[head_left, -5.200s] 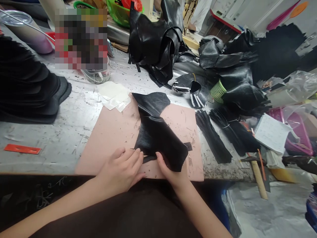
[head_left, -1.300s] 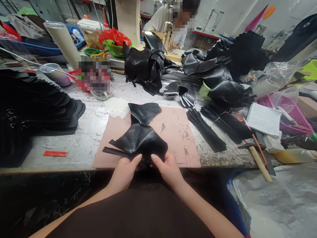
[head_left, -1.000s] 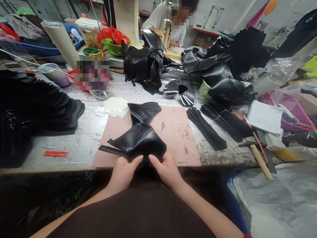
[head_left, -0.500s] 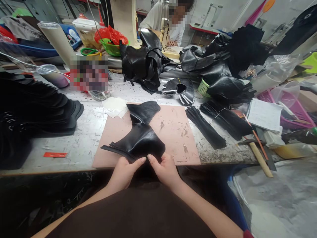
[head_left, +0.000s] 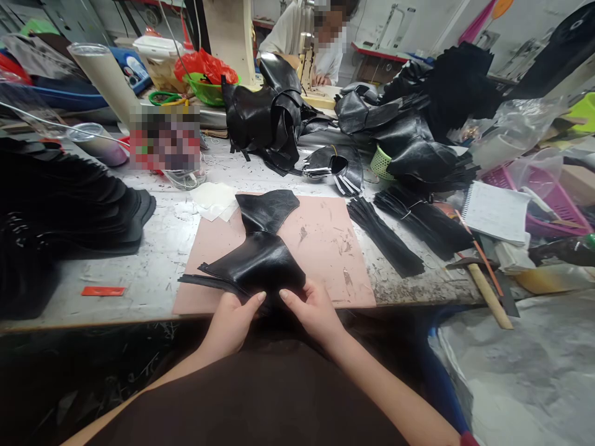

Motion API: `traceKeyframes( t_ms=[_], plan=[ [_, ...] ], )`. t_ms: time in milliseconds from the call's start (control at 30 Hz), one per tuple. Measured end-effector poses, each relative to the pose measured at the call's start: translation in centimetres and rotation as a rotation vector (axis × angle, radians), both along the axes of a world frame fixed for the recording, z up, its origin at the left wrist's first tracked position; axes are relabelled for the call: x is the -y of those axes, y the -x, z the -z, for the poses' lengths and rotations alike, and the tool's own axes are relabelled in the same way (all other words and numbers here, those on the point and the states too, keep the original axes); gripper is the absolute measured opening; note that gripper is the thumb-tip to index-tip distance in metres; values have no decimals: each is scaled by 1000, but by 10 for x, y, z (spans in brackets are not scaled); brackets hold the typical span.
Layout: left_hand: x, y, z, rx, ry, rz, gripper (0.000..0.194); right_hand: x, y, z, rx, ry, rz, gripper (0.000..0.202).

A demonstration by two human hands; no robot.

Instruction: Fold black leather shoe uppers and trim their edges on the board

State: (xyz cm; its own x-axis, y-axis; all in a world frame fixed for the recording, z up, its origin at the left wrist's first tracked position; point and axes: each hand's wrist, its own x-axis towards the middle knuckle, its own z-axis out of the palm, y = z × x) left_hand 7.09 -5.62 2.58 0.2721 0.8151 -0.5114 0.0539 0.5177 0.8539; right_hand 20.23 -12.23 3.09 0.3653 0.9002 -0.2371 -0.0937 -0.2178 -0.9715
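Observation:
A shiny black leather piece [head_left: 260,260], narrow at its middle, lies over the pink board [head_left: 332,248] and hangs over the table's front edge. My left hand [head_left: 235,319] grips its near edge at the left, thumb on top. At the right, my right hand [head_left: 313,310] holds the same edge, thumb on top and fingers underneath. A gap separates the two thumbs. Thin black strips [head_left: 204,282] stick out to the left from under the leather. The fingertips below the leather are hidden.
Stacked black pieces [head_left: 69,204] fill the left. An orange-red strip [head_left: 103,291] lies near the front edge. Black strip bundles [head_left: 385,238], a notebook [head_left: 495,212] and a wooden-handled hammer [head_left: 490,296] are on the right. Behind are leather pieces [head_left: 264,118] and a person [head_left: 288,34].
My hands have moved slightly apart at the thumbs. The leather's near part has spread and shifted a little left, and the thin strips reach farther left.

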Motion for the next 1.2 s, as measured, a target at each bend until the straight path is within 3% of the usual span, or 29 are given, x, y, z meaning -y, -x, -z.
traceKeyframes(
  t_ms=[267, 500, 600, 733, 867, 1067, 1200],
  plan=[
    [5, -7, -8, 176, -3, 3, 55, 0, 3, -5, 59, -53, 14, 21],
    [3, -7, -14, 231, 134, 30, 36, -2, -1, -12, -124, -9, -55, 25],
    [3, -5, -14, 189, 127, 72, 29, -1, -2, -12, -171, -4, -64, 24],
    [1, 0, -7, 74, 3, 191, 36, 0, -5, -11, -179, 67, -87, 23],
    [0, 4, -4, 1, -7, 233, 42, 1, -9, -8, -93, 58, -126, 20],
    [2, 1, -12, -147, 32, 255, 27, 0, -8, -4, 76, -14, -96, 14],
    [2, 1, -9, -48, -12, 273, 29, 0, -6, -7, 48, -5, -80, 15]
  ],
)
